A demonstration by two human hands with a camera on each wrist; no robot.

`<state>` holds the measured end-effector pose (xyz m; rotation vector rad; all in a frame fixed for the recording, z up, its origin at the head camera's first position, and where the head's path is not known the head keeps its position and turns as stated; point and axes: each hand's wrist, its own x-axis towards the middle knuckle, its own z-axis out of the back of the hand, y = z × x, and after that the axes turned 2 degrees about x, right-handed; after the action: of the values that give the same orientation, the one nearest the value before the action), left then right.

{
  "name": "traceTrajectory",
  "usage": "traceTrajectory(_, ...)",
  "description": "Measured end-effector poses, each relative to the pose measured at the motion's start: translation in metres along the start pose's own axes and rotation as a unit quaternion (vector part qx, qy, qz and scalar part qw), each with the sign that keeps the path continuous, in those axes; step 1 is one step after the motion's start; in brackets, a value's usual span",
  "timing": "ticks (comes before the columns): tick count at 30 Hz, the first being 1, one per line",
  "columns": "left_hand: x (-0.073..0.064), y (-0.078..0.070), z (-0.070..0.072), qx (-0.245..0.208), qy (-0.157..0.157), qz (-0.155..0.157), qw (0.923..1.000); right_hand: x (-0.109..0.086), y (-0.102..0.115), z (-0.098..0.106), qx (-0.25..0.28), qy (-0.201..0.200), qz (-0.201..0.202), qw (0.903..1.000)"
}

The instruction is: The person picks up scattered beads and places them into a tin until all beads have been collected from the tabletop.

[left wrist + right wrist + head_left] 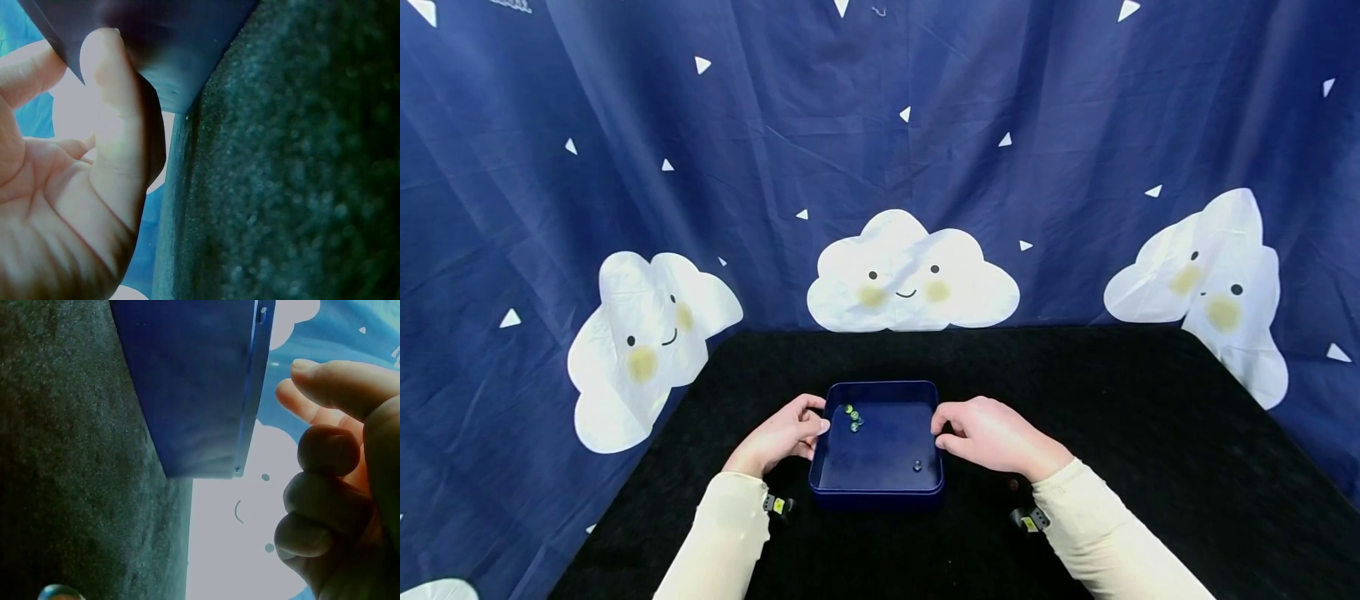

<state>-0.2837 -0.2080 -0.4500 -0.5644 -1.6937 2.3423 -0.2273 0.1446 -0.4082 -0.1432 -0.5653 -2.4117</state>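
Observation:
A shallow dark blue box with a raised rim stands in front of me. My left hand grips its left side, and in the left wrist view the thumb lies against the outer wall. Several green glass marbles sit together in the box's back left part. A dark marble lies alone near its front right corner. My right hand is at the right rim, three fingers curled, thumb and forefinger stretched forward; nothing shows between them in the right wrist view.
Near my right wrist a small reddish marble lies on the black cloth; a shiny marble shows at the bottom of the right wrist view. Behind the table hangs a blue curtain with white clouds. Both wrists carry small cameras.

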Motion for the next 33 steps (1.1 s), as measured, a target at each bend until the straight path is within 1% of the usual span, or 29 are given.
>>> traceTrajectory(7,-0.002,0.0,0.001,0.0,-0.004,0.004,1.0,-0.002,-0.003,0.001,0.003,-0.005,0.002,1.0)
traceTrajectory(13,-0.002,0.001,0.0,-0.002,-0.005,0.004,1.0,-0.01,-0.01,0.005,0.003,-0.017,0.0,0.9998)
traceTrajectory(19,0.0,0.002,0.002,0.0,0.002,0.001,1.0,-0.023,-0.025,0.012,0.009,-0.023,-0.032,0.9992)
traceTrajectory(28,0.001,0.002,0.003,0.003,0.003,0.001,1.0,-0.042,-0.048,0.02,0.052,-0.021,-0.082,0.995)
traceTrajectory(33,0.001,0.004,0.003,0.003,0.005,0.002,1.0,-0.049,-0.063,0.022,0.045,-0.039,-0.105,0.9926)
